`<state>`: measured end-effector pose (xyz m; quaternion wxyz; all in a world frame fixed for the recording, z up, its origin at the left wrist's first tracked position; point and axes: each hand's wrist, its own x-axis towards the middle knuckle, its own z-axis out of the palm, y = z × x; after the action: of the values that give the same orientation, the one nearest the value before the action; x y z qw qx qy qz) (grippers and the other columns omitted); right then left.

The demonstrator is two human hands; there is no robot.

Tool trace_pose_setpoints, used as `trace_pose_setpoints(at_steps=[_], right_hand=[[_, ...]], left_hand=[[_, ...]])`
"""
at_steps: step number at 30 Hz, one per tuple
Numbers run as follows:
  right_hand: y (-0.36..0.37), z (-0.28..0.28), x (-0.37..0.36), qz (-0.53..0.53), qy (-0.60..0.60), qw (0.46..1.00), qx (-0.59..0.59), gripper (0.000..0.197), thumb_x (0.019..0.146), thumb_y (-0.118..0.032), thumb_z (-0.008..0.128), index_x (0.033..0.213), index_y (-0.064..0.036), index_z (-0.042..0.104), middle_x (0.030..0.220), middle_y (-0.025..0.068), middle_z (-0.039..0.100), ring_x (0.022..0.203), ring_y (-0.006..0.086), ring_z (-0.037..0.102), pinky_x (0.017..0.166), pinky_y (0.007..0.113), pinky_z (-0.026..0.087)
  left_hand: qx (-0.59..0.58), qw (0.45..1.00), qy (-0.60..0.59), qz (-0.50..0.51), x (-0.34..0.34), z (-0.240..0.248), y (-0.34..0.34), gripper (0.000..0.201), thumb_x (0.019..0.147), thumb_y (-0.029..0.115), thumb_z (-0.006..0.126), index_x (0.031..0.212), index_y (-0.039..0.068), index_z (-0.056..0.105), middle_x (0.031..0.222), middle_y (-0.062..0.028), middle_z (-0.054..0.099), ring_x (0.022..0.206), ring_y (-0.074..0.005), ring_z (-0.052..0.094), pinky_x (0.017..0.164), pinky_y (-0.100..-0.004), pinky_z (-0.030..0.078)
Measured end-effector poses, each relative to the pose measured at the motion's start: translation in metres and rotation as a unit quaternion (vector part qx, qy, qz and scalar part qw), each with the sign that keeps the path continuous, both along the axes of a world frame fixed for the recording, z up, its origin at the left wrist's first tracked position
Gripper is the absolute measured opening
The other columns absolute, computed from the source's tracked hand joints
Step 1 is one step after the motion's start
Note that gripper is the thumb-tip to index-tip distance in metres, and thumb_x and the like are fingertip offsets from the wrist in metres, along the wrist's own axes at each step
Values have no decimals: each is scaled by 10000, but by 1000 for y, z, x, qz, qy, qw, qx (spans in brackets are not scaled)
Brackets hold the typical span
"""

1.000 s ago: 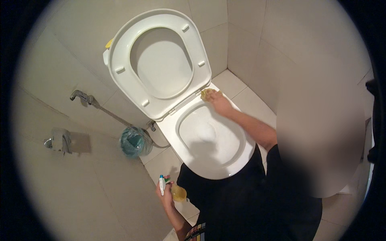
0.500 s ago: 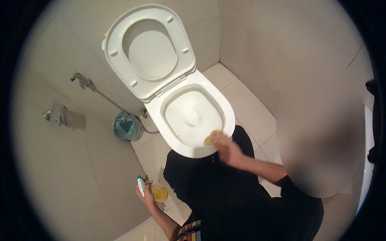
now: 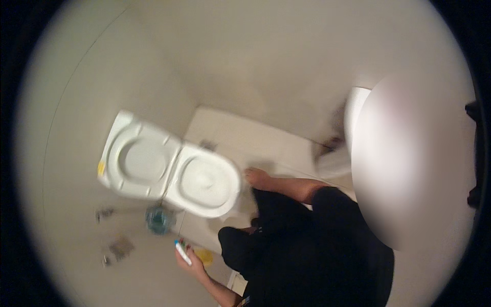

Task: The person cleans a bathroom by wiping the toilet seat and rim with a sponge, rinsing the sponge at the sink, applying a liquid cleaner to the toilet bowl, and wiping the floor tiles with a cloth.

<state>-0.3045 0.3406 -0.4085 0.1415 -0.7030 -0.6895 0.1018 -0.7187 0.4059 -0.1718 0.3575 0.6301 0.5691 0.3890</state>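
Observation:
A white toilet (image 3: 233, 181) stands left of centre, its seat and lid (image 3: 118, 134) raised against the wall. My right hand (image 3: 257, 178) is closed just beyond the bowl's right side, apart from the rim and blurred. The yellowish sponge that it held half a second ago is hidden from sight now. At the lower left, my left hand (image 3: 191, 264) grips a spray bottle (image 3: 205, 257) by its neck, under a white trigger head with a blue tip. Yellow liquid shows in the bottle.
A lined waste bin (image 3: 159, 221) stands between the toilet and the left wall. That wall carries a metal tap (image 3: 104, 214) and a small holder (image 3: 121, 247). A floor drain (image 3: 207, 145) lies behind the bowl. At right, a white fixture (image 3: 356, 110) is partly covered by a large blur.
The view has swung, so the toilet appears turned and farther left. My right hand has left the bowl's front rim and is now beside it. My left hand still holds the spray bottle.

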Motion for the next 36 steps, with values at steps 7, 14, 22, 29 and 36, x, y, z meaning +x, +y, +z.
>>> trace_pose_setpoints(at_steps=[7, 14, 22, 29, 36], right_hand=[[-183, 224, 142, -320, 44, 946, 27, 166, 913, -203, 635, 907, -60, 720, 951, 165, 712, 944, 359, 689, 840, 505, 544], [-484, 386, 262, -694, 257, 671, 44, 300, 964, -239, 564, 1116, -12, 690, 1024, 225, 738, 920, 387, 726, 820, 462, 567], [-562, 461, 395, -553, 54, 828, -71, 580, 961, -536, 615, 1367, -125, 664, 1242, 223, 722, 1158, 423, 683, 997, 499, 525], [-533, 466, 406, -462, 13, 875, -144, 662, 857, -632, 738, 1028, 6, 787, 1025, 237, 760, 961, 396, 738, 887, 492, 571], [-537, 444, 424, -409, 47, 900, -141, 534, 781, -549, 802, 947, -41, 812, 910, 217, 767, 881, 403, 752, 852, 491, 594]], left_hand=[[158, 940, 221, -207, 92, 176, -53, 464, 814, 112, 694, 1230, -89, 642, 1211, -268, 654, 1105, -452, 633, 1000, -505, 487], [73, 896, 103, -426, 235, 283, -122, 402, 869, 204, 702, 1207, -12, 691, 1085, -234, 686, 1008, -430, 669, 898, -453, 533], [72, 847, 47, -525, 423, 343, -333, 320, 909, 232, 715, 1168, 45, 715, 1134, -193, 703, 1028, -410, 676, 892, -458, 549], [79, 872, 136, -465, 493, 373, -352, 521, 844, 482, 843, 1062, 17, 756, 988, -192, 731, 911, -381, 718, 809, -452, 556], [59, 896, 111, -426, 614, 336, -352, 475, 899, 382, 821, 1156, -5, 720, 859, -207, 704, 757, -351, 690, 733, -429, 542]])
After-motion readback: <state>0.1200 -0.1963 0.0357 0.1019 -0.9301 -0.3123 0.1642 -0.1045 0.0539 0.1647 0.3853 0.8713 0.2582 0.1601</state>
